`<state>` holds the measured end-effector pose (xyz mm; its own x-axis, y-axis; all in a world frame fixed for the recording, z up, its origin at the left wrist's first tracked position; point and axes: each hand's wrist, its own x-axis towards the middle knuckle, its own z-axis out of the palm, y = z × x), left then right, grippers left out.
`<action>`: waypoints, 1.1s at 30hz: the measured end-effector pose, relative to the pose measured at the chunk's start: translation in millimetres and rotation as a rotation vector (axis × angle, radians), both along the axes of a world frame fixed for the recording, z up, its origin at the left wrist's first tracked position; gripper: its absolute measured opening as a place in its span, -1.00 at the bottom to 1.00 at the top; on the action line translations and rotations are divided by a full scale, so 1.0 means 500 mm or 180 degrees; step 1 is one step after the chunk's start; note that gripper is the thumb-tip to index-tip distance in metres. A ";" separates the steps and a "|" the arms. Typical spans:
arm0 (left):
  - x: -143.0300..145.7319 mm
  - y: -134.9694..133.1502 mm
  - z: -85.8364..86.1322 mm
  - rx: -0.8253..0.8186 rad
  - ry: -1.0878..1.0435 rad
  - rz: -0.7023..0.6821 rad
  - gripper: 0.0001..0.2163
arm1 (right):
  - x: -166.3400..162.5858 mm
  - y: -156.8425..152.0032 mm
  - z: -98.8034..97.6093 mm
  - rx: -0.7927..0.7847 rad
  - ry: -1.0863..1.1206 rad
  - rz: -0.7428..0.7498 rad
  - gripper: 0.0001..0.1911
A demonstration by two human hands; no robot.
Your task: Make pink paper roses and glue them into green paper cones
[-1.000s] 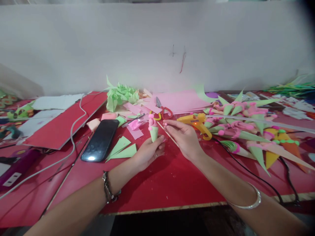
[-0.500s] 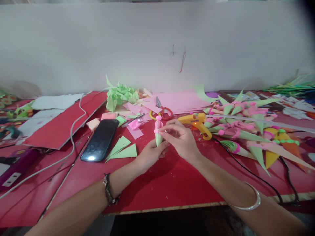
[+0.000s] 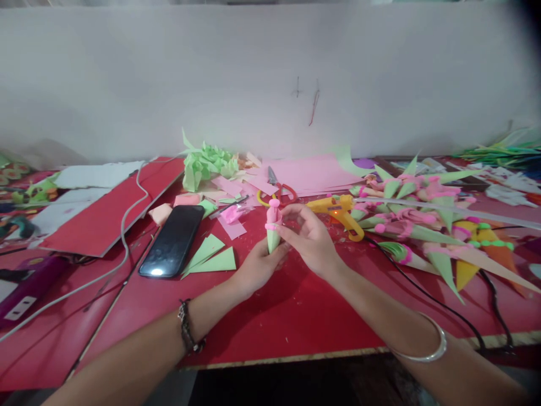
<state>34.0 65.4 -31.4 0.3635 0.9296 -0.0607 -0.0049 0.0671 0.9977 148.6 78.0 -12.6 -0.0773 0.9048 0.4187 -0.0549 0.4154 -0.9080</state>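
Near the middle of the red table, my left hand is closed around the lower part of a small green paper cone. The cone stands upright, with pink paper inside, a fuzzy pink band round its rim and a pink pompom on top. My right hand pinches the right side of that band between thumb and fingers; the exact contact is partly hidden. Behind the cone lie scissors with red and yellow handles. A yellow glue gun, its small orange light lit, lies just beyond my right hand.
A black phone and green paper triangles lie to the left. On the right is a pile of decorated paper cones. Pink sheets and crumpled green paper lie at the back. A black cord crosses the right side.
My right fingertips have shifted slightly along the pink band, and the index finger has lifted a little. The cone has turned or moved slightly right, showing more of its band.
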 end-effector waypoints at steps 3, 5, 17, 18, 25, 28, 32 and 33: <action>-0.002 0.001 -0.002 0.0020 0.0131 0.0023 -0.77 | -0.003 0.000 0.000 -0.0363 0.0222 0.0292 -0.67; -0.003 0.001 -0.003 0.0022 0.0157 0.0018 -0.77 | -0.004 0.000 0.000 -0.0521 0.0285 0.0477 -0.65; -0.004 -0.002 0.002 0.0132 0.0176 0.0078 -0.76 | -0.004 0.000 0.002 -0.0516 0.0135 0.0564 -0.65; -0.004 -0.002 0.002 0.0129 0.0167 0.0069 -0.76 | -0.004 -0.001 0.002 -0.0518 0.0082 0.0601 -0.65; -0.003 -0.004 0.010 0.0077 0.0065 -0.0016 -0.78 | -0.003 0.000 0.003 -0.0509 0.0163 0.0383 -0.71; -0.004 -0.003 0.011 0.0171 0.0034 -0.0108 -0.79 | -0.002 0.000 0.006 -0.0563 0.0232 0.0185 -0.71; -0.006 0.001 0.005 0.0027 -0.0033 -0.0100 -0.75 | -0.002 -0.001 0.003 -0.0743 -0.0027 0.0451 -0.69; -0.006 0.003 0.004 -0.0066 -0.0167 -0.0057 -0.74 | -0.002 -0.001 0.001 -0.0772 -0.0098 0.0489 -0.69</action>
<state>31.0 66.7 -29.3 0.3832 0.9217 -0.0604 -0.0557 0.0884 0.9945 147.6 77.6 -12.3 -0.2307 0.9550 0.1866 -0.0712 0.1747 -0.9820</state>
